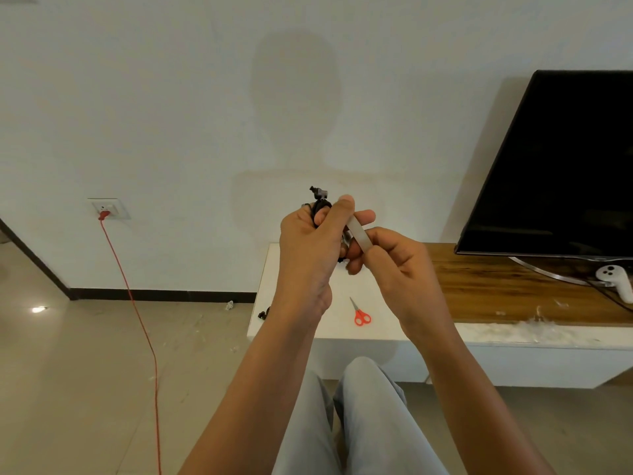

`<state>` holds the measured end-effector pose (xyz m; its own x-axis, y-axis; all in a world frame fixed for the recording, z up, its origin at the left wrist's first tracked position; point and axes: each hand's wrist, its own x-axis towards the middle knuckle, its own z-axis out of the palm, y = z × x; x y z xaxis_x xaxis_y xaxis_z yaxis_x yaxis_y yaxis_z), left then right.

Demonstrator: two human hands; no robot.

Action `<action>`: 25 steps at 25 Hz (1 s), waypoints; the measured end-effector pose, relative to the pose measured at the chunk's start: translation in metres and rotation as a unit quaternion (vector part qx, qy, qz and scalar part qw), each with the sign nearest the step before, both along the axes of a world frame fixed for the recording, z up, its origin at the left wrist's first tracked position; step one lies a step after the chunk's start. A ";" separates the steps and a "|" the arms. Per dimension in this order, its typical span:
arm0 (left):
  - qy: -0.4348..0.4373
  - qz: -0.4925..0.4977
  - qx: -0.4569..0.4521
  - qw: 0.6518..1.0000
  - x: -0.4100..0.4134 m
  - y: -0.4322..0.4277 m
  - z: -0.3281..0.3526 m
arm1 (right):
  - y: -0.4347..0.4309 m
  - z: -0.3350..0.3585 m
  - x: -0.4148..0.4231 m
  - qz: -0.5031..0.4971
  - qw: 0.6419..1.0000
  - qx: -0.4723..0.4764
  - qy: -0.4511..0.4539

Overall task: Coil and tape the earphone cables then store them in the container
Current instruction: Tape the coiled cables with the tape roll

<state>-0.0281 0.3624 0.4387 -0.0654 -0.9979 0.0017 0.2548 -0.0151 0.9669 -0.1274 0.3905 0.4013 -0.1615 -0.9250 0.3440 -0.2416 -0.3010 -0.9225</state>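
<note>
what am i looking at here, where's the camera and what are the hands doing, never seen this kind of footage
There is no machine here, only a person's two bare hands. The single picture comes from a wide-angle camera worn on the head, looking forward and down, so the arms reach in from the bottom and the person's knees show below.

The left hand grips a coiled black earphone cable, with an earbud poking out on top. The right hand pinches a strip of tape that runs to the coil.

Below them is a white tabletop with red scissors on it and a small dark item at its left edge, perhaps another earphone. A television and a white controller are to the right. No container is in view.
</note>
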 end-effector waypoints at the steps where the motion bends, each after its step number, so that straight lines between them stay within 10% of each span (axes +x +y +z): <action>1: -0.002 0.001 -0.004 1.000 0.000 0.001 0.000 | -0.001 0.000 0.000 -0.004 1.000 -0.001 -0.004; 25: 0.014 0.036 0.005 0.999 0.002 -0.007 0.000 | -0.004 -0.002 -0.007 -0.016 0.995 -0.027 0.089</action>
